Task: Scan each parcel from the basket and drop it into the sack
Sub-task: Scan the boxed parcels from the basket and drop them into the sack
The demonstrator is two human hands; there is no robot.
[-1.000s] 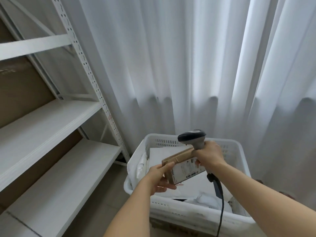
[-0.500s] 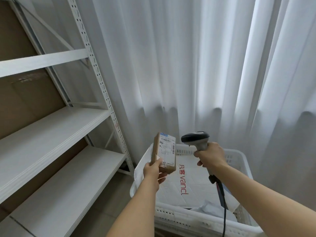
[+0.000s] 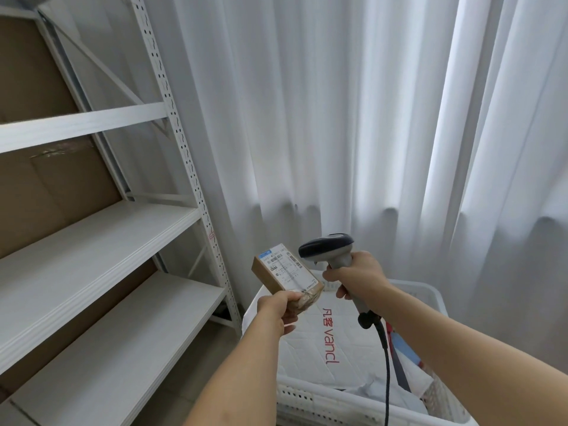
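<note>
White curtain backdrop: left hand (image 3: 278, 305) grips small stiff, seemingly light cardboard parcel (image 3: 285, 276) by its end; right hand (image 3: 356, 278) holds scanner (image 3: 327, 245).

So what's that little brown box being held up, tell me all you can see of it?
The small brown parcel looks like a flat cardboard box with a white shipping label carrying barcodes and a blue corner patch on its upturned face. Clear tape wraps its near end. It is tilted, held in the air above the white basket. The left hand grips its near end; the scanner sits just beside it, apart.
</note>
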